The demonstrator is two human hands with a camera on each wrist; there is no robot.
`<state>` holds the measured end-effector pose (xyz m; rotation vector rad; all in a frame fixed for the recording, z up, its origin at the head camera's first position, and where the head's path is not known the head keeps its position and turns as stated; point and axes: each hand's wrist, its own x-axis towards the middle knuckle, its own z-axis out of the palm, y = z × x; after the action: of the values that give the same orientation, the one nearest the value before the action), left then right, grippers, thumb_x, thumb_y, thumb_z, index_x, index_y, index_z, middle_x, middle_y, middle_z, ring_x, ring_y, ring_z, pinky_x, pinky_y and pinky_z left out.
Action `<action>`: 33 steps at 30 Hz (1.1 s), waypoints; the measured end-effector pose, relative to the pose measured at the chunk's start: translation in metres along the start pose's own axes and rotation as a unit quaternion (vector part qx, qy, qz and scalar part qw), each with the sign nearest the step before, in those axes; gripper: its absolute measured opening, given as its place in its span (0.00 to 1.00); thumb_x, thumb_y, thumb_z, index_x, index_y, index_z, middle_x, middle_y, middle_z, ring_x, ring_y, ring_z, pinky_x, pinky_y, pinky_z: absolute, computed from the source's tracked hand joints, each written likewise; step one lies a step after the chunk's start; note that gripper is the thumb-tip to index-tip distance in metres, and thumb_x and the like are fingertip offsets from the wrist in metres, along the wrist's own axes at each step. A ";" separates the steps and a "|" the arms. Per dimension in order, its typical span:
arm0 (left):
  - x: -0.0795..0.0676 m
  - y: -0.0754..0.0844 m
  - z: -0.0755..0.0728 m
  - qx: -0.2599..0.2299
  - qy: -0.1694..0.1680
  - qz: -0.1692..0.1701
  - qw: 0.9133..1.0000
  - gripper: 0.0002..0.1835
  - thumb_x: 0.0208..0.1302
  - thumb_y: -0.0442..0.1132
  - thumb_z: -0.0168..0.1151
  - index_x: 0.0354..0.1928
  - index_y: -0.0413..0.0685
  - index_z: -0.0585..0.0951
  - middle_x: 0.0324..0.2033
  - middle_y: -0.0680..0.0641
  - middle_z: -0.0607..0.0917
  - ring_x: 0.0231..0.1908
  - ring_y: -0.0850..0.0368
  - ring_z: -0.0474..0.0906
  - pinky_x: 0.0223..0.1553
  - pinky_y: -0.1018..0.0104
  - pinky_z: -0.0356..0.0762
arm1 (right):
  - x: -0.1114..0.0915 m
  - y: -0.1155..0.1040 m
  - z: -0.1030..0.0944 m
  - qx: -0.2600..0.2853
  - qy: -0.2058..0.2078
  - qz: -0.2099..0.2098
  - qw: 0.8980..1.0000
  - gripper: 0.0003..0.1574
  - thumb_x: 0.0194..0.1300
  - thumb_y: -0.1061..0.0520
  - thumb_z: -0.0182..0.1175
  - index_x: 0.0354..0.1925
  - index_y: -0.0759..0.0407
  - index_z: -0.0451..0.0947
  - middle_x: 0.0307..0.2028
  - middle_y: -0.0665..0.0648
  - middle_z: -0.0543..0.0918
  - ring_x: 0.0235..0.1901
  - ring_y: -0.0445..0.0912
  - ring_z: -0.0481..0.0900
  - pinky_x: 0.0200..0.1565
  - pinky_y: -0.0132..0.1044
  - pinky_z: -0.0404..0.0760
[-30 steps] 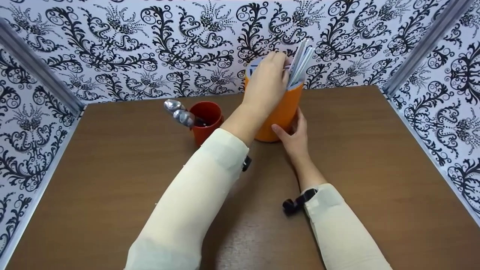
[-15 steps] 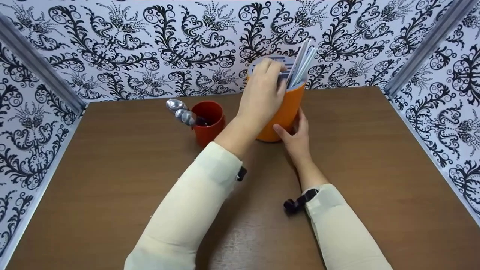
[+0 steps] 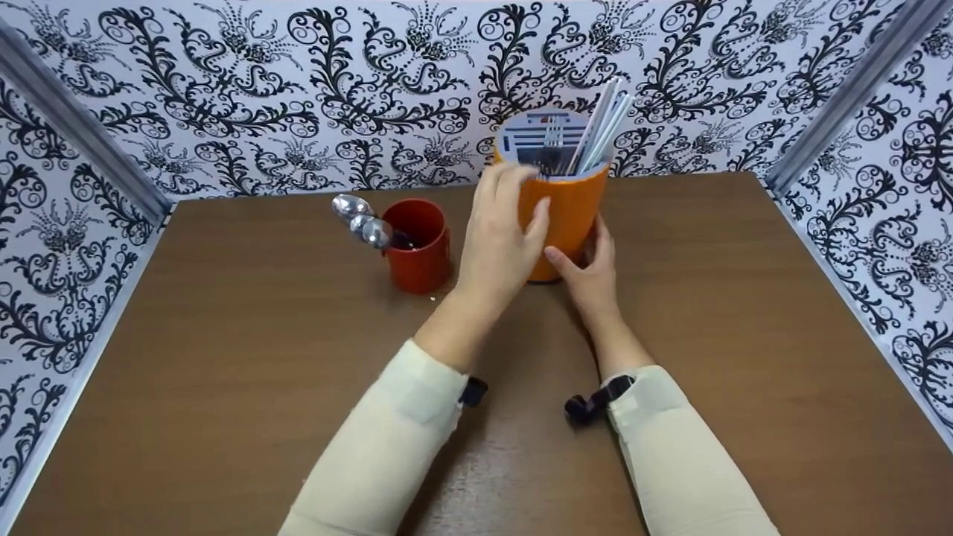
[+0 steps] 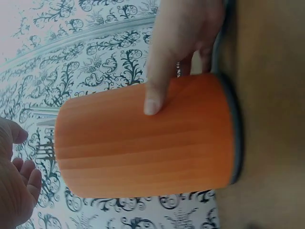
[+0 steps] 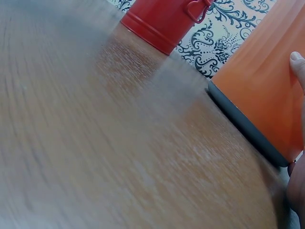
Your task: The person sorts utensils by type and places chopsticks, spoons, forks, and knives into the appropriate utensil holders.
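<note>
An orange cutlery holder (image 3: pixel 567 212) with a pale slotted top stands upright at the back of the table. Forks (image 3: pixel 553 134) and long thin silvery sticks (image 3: pixel 607 123), like chopsticks, poke out of it. My right hand (image 3: pixel 593 286) grips its lower right side; in the left wrist view that thumb presses the orange wall. My left hand (image 3: pixel 495 238) hovers before the holder's left rim. The left wrist view shows its fingers loosely bent, apart from the holder and holding nothing. Left of the holder stands a red cup (image 3: pixel 418 269) with silver spoons (image 3: pixel 362 222) leaning out, bowls up.
The brown wooden table (image 3: pixel 223 357) is bounded behind and at both sides by black-and-white patterned walls (image 3: pixel 246 97). A tiny pale speck lies near the cup's foot. In the right wrist view the cup's handle (image 5: pixel 196 10) faces the holder.
My left hand has drawn back from the holder's top, down and to the left, uncovering the forks and slots. My right hand keeps its grip at the same spot.
</note>
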<state>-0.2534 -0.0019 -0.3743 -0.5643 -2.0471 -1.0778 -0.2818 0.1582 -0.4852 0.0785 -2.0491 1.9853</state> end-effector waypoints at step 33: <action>-0.053 -0.031 -0.020 -0.005 -0.038 -0.109 0.993 0.17 0.68 0.36 0.69 0.56 0.38 0.79 0.51 0.41 0.81 0.51 0.52 0.78 0.60 0.68 0.79 | 0.008 0.029 -0.007 -0.051 0.015 0.014 0.998 0.61 0.63 0.48 0.74 0.83 0.51 0.50 0.81 0.54 0.56 0.79 0.47 0.56 0.81 0.43 0.55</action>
<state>-0.2325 -0.0376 -0.4237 -0.3989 -2.2099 -1.2098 -0.2950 0.1679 -0.5112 -0.0023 -2.1393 1.8827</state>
